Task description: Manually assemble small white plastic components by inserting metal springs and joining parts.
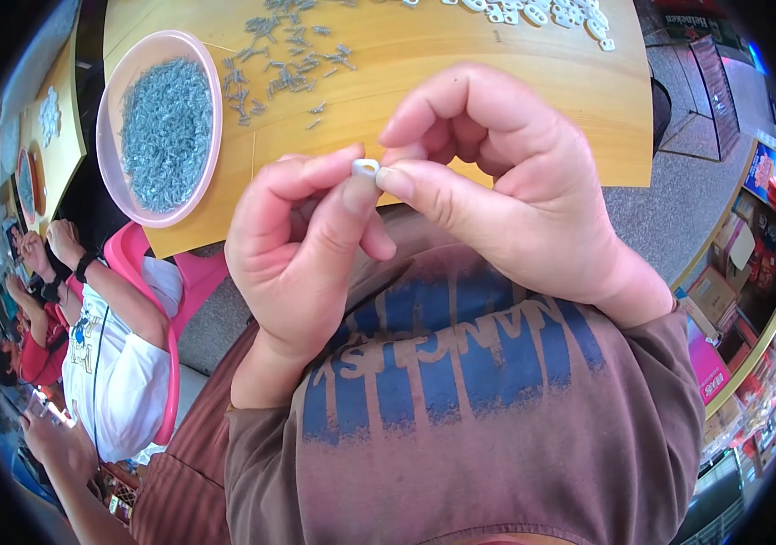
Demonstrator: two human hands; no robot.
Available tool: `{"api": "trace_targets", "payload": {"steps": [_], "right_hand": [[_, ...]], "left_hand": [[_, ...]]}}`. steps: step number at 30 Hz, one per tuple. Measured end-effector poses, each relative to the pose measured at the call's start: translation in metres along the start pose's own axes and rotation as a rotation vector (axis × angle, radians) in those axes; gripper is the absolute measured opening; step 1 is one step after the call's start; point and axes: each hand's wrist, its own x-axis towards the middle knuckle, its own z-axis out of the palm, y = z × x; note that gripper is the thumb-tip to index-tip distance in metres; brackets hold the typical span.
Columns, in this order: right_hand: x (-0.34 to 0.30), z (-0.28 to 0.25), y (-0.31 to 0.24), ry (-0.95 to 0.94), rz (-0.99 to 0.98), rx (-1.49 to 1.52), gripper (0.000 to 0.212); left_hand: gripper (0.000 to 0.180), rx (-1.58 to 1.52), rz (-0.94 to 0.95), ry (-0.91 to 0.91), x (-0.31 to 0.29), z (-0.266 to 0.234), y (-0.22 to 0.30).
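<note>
A small white plastic piece point(366, 167) with an oval hole is held up over the table's near edge. My left hand point(302, 245) pinches it between thumb and forefinger. From the other side, my right hand point(506, 182) has its thumb tip pressed against the piece's right end, with a finger behind it and the forefinger curled above. Whether a smaller part sits between the fingertips is hidden. Beyond my hands, small grey screw-like parts point(293, 73) lie scattered on the wooden table point(388, 54). More white plastic pieces point(561, 13) are heaped at the far right.
A pink bowl point(215, 127) full of small blue-grey parts point(165, 136) stands at the table's left. A person in a white shirt point(120, 363) sits on a pink chair point(170, 381) to my left, near another table point(65, 136). Shelves with boxes point(715, 295) line the right side.
</note>
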Motion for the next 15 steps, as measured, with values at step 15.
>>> {"api": "trace_targets", "payload": {"steps": [15], "right_hand": [[-0.009,-0.010,0.000,0.034,-0.070,-0.161,0.027]], "left_hand": [[0.017,-0.207,-0.112,0.065,0.009,0.010,0.006]]}}
